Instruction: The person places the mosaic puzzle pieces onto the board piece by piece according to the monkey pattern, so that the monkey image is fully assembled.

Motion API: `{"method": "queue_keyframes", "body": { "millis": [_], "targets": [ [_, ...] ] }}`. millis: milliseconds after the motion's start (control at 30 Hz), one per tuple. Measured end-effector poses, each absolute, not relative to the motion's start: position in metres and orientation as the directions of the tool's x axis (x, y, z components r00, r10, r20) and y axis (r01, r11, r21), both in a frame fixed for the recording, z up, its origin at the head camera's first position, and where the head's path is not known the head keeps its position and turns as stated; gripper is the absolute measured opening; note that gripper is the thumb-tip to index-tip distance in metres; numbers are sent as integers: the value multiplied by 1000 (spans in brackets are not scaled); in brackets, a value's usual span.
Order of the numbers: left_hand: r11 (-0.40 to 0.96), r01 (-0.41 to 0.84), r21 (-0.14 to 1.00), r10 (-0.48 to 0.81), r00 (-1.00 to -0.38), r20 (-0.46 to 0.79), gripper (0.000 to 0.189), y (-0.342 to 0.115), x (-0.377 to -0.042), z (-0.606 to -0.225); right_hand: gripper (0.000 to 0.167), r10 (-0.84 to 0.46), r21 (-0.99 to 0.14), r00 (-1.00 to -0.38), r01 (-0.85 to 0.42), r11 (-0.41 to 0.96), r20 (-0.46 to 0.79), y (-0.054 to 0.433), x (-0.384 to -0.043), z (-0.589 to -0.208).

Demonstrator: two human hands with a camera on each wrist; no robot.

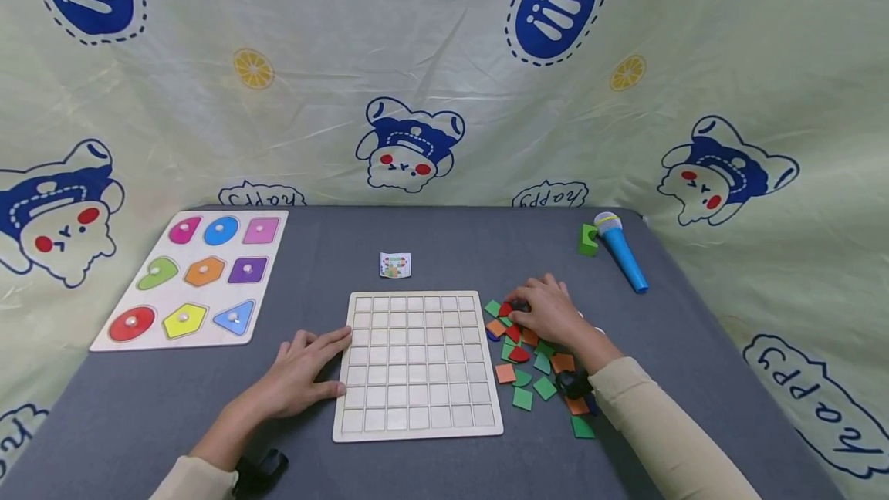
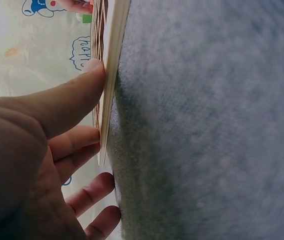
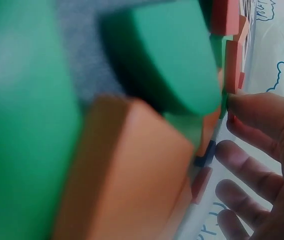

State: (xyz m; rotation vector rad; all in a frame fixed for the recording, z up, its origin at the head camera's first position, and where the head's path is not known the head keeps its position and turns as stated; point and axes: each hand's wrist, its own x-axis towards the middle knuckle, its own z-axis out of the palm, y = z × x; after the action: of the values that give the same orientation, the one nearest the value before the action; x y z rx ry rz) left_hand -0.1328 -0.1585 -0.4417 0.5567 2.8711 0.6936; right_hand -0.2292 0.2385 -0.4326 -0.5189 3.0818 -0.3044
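Pale, square-looking wooden grid board (image 1: 420, 365), no clear long axis, lies left of my right hand (image 1: 552, 311); my left (image 1: 295, 376) is nearer, fingers loosely spread, touching its edge, gripping nothing. Right fingers bent now, over small green, orange and red pieces (image 1: 542, 363); whether they've pinched one, I can't tell.

Blue microphone (image 1: 625, 255) beside a notched green block (image 1: 586, 244), right; shape puzzle board (image 1: 180, 294), left.

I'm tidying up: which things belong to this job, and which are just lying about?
Likely in the job:
grid board, left hand at its edge
coloured pieces, right hand among them
perhaps printed card

Lying about:
shape puzzle
green block
blue microphone
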Motion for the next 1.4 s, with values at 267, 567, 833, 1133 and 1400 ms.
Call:
{"method": "queue_keyframes", "body": {
  "millis": [267,567,833,1133,1400],
  "targets": [
    [823,338,457,392,-919,-26,72,-159,-132,-443,26,-330,-190,-942,-334,923,54,238,-227,-430],
    [818,337,465,391,-920,-21,72,-160,-132,-444,28,-395,-205,-915,-403,892,81,199,-218,-415],
    [814,343,468,397,-918,-17,71,-160,-131,-444,22,-476,-275,-871,-491,827,123,146,-210,-414],
    [820,342,458,394,-919,-19,71,-161,-131,-443,21,-537,-248,-840,-537,806,75,95,-211,-423],
    [822,343,454,393,-919,-19,70,-161,-132,-443,22,-523,-187,-852,-517,835,23,64,-219,-420]
  ]
}}
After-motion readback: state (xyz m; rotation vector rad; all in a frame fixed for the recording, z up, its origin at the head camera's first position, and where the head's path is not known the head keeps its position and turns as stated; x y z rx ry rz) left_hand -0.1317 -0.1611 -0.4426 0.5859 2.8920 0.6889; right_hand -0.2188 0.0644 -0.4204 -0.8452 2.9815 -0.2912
